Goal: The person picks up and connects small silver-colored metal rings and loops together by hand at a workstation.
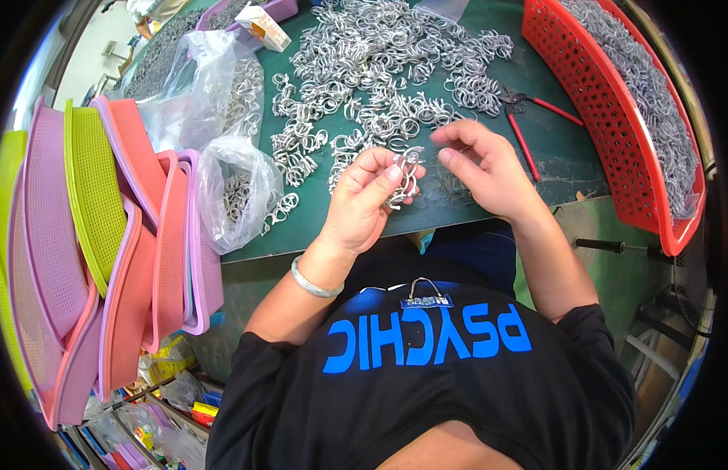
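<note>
The left hand is closed around a small bunch of metal clips, thumb and fingers pinching them just above the near edge of the green table. The right hand hovers just beside it, to the right, fingers loosely curled and apart, fingertips close to the bunch; whether they touch it cannot be told. A silver bracelet sits on the left wrist.

Beyond the hands, a large heap of loose clips spreads across the far middle of the table. Red-handled pliers lie to the right of the heap, near the right hand. A red basket full of more clips stands at the far right. On the left, clear plastic bags hold clips, and a stack of pink, purple and green trays leans beside the table.
</note>
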The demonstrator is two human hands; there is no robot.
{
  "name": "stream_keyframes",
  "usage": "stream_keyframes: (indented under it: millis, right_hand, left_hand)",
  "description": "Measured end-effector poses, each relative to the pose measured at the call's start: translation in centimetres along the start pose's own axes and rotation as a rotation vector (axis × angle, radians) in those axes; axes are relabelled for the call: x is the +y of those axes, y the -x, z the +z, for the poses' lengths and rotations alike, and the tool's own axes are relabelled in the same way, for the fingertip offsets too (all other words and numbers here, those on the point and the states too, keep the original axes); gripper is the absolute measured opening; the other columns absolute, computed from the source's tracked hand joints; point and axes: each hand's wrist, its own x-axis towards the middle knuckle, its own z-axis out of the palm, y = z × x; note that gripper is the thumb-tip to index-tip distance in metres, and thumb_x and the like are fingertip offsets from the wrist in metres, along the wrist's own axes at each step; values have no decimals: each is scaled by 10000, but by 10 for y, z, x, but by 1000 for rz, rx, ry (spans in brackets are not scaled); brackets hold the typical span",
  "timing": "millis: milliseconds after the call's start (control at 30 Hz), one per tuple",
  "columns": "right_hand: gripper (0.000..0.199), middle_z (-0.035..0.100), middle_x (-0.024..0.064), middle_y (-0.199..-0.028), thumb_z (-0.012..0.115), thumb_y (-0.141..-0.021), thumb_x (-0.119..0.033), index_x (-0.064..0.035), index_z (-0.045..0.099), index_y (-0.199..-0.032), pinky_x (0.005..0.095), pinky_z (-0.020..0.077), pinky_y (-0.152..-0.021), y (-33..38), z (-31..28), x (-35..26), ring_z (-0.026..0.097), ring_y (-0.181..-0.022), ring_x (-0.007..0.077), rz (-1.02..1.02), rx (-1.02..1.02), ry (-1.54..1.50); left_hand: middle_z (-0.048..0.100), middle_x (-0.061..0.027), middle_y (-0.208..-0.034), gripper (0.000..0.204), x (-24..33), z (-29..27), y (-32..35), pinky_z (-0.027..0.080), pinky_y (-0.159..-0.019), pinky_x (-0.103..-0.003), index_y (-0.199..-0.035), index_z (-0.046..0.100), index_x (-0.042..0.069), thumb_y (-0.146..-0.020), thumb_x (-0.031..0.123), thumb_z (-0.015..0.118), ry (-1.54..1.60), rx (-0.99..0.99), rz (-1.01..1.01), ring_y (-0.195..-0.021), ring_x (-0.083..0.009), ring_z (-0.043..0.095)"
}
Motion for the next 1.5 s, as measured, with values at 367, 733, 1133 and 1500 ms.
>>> stream_keyframes:
  millis: [367, 733, 1133, 1500]
  right_hand:
    - [246, 592, 38, -852, 552, -810, -50, 16, 522, -1045, 204, 448, -644, -4, 10, -5, 548, -727, 77, 379, -272, -735]
    - [201, 577, 32, -814, 552, -798, -42, 10, 534, -991, 204, 435, -589, -5, 8, -5, 536, -676, 78, 372, -229, -814]
    - [181, 575, 26, -824, 568, -782, -8, 7, 540, -960, 197, 436, -608, 0, 17, -2, 529, -697, 63, 281, -241, -795]
    - [121, 591, 36, -815, 582, -787, 7, 15, 544, -902, 206, 458, -658, 1, 15, -3, 557, -744, 75, 234, -177, -719]
  left_hand:
    - [599, -76, -857, 77, 5, 1, 4, 467, -603, -242, -927, 513, 63, -875, 114, 487, 28, 25, -65, -704, -134, 573]
    - [588, -77, -909, 180, 11, -2, 6, 474, -659, -252, -1012, 507, 28, -843, 88, 525, -92, -31, -56, -771, -142, 580]
    - [576, -72, -929, 201, 11, 1, 6, 484, -711, -264, -1016, 495, 18, -826, 65, 539, -168, -30, -40, -810, -141, 574]
    - [573, -106, -930, 114, 12, 0, 6, 506, -725, -308, -939, 488, 26, -834, 64, 514, -68, -6, -90, -829, -177, 593]
